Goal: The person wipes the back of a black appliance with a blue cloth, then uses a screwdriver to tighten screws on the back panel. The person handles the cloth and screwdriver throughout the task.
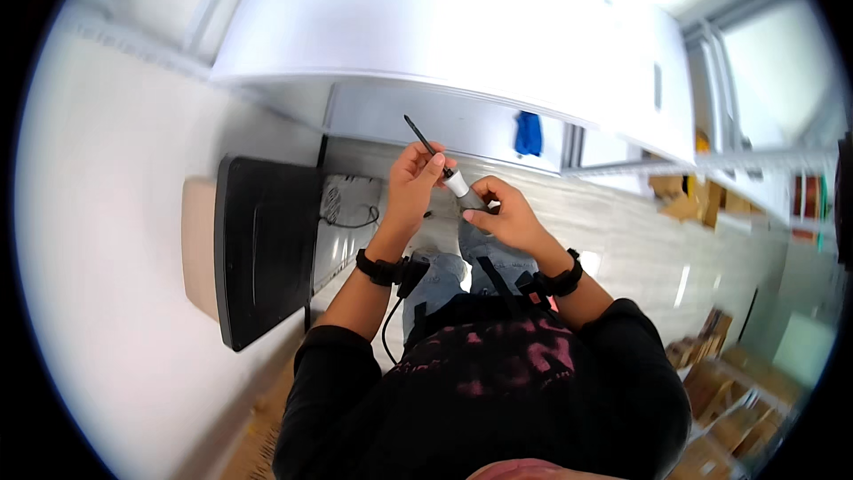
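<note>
A screwdriver (458, 184) with a long black shaft, a white collar and a grey handle is held in the air in front of my body, its tip slanting up and to the left. The fingers of my left hand (414, 182) pinch the black shaft just above the collar. My right hand (506, 213) is closed round the grey handle at the lower end, hiding part of it. Black bands (379, 268) with small devices circle both wrists, and a cable runs down from the left one.
A white table (444, 27) spans the area ahead, with a blue cloth-like item (528, 133) beneath it. At my left stands a flat black panel (267, 249) against a cardboard box (199, 244). Cardboard pieces (697, 200) and shelving (742, 418) are on the right.
</note>
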`<act>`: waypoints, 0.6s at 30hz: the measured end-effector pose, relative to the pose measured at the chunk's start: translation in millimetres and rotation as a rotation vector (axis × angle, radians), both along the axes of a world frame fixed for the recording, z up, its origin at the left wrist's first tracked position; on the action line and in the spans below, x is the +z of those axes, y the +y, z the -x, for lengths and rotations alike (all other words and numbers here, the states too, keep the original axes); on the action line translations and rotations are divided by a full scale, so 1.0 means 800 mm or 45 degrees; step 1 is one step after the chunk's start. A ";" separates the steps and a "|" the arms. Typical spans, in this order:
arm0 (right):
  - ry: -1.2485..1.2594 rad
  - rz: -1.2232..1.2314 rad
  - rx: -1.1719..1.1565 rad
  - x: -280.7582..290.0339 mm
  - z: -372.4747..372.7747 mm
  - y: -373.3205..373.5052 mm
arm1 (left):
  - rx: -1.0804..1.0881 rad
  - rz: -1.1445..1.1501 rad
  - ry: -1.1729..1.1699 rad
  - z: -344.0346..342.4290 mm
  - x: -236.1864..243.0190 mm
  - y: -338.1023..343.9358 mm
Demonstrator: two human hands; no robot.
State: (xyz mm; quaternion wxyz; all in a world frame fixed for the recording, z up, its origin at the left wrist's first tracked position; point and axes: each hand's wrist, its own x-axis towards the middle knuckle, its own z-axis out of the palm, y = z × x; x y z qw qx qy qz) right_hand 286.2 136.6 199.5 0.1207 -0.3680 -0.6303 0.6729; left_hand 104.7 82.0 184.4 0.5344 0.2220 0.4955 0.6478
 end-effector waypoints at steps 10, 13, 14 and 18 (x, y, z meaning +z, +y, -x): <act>0.203 0.176 -0.272 0.027 -0.189 0.004 | -0.881 -0.021 0.034 -0.143 -0.006 0.032; 0.207 0.336 -0.133 -0.030 -0.194 0.013 | -0.852 0.092 0.134 -0.153 -0.052 0.016; 0.187 0.367 -0.123 -0.059 -0.188 0.010 | -0.791 0.134 0.157 -0.150 -0.075 0.010; -0.125 0.105 0.167 -0.132 -0.125 0.011 | -0.434 0.347 0.165 -0.137 -0.172 -0.027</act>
